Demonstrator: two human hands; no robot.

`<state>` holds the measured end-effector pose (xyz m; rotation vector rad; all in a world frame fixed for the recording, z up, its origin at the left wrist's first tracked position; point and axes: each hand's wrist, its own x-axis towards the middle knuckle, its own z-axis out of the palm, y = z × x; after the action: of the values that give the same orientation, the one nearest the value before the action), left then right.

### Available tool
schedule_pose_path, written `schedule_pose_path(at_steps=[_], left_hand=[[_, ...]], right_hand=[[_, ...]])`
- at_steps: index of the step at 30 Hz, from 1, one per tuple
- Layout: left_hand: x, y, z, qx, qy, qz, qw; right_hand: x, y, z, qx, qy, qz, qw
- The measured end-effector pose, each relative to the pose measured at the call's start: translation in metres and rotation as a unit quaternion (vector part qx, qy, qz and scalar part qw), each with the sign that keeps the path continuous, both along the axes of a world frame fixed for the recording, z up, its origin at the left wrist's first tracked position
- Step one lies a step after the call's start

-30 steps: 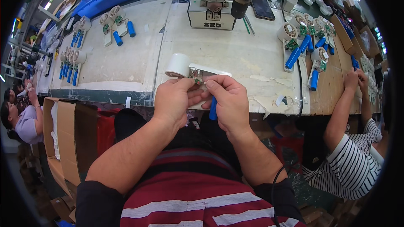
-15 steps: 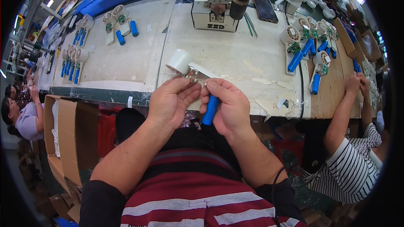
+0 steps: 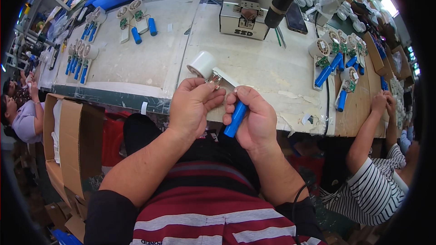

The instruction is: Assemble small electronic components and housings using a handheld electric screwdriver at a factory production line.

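Note:
My left hand [image 3: 193, 108] pinches a small wired part [image 3: 215, 79] between thumb and forefinger, at the open end of a white plastic fan body. The round white head [image 3: 202, 62] of that body rests on the table, and its slim handle [image 3: 227, 78] slants down toward my right hand [image 3: 259, 121]. That hand is wrapped round a blue cylindrical battery [image 3: 235, 122], whose lower end sticks out beneath the fingers. Thumb and forefinger of the right hand also meet above the battery on a tiny pale bit, too small to make out.
Similar fan bodies with blue batteries stand in groups at the left [image 3: 82, 59] and right [image 3: 328, 63]. Behind my hands stands a metal machine [image 3: 244, 7] with a dark cylinder [image 3: 284, 0] beside it. A phone [image 3: 296, 19] and tweezers [image 3: 281, 37] lie nearby. A co-worker's hands [image 3: 383, 101] are at right.
The view has shifted a little, so the table and its things sit slightly farther right. Both hands keep their holds; the battery is tilted slightly more.

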<state>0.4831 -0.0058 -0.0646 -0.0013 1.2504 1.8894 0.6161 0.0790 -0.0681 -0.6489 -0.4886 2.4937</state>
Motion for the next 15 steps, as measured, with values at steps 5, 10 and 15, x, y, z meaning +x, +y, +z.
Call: schedule_pose_path(at_steps=[5,10,15], left_hand=[[-0.003,-0.005,-0.009,0.051,-0.015,-0.008,0.999],[-0.007,-0.008,-0.017,0.059,0.016,-0.027,0.998],[-0.009,-0.006,-0.016,0.072,0.002,-0.019,0.997]], right_hand=[[-0.013,-0.019,-0.016,0.243,-0.133,-0.043,0.960],[-0.023,-0.017,-0.011,0.399,-0.238,-0.059,0.884],[-0.030,-0.009,-0.007,0.449,-0.283,-0.020,0.847]])
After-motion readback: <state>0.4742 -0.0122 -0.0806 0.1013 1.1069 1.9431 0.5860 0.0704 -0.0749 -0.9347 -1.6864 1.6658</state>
